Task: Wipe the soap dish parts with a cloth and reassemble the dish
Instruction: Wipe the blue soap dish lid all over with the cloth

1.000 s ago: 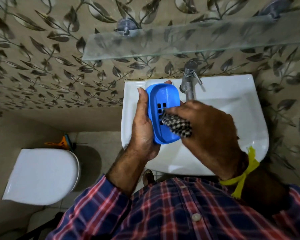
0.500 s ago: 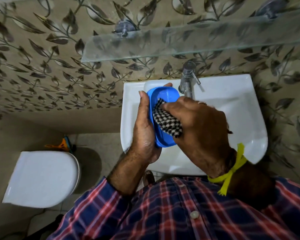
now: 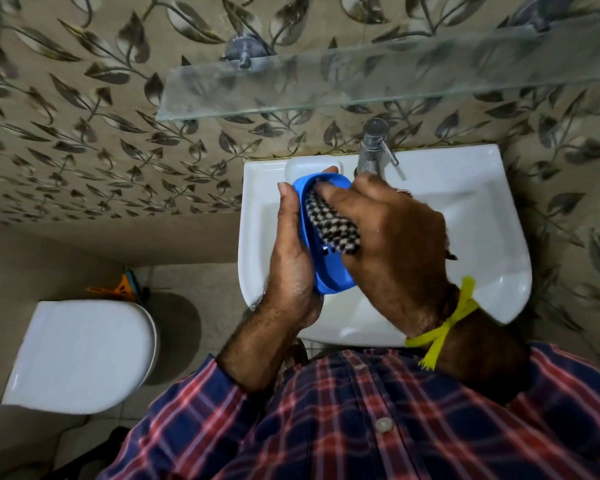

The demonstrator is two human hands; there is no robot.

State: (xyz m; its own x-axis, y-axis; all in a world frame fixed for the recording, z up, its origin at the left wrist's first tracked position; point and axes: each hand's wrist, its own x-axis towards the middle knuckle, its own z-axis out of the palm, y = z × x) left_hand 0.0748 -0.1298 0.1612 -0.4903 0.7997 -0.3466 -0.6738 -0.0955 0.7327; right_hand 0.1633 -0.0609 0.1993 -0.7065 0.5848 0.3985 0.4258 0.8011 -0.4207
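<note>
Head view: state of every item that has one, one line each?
Blue soap dish part: held over the sink, tilted.
Checked cloth: pressed inside it.
Left hand: grips the part.
Right hand: holds the cloth.
Toilet lid: down.
Tap: no water visible.

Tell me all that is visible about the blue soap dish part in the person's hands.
The blue soap dish part is an oval tray with a raised rim, apparently smooth plastic. A small dark drain slot shows in its floor. It is held tilted above the white sink. The left hand grips its outer edge, fingertips curling over the far rim. The right hand presses a black-and-white checked cloth into its hollow, hiding most of the inside.
</note>
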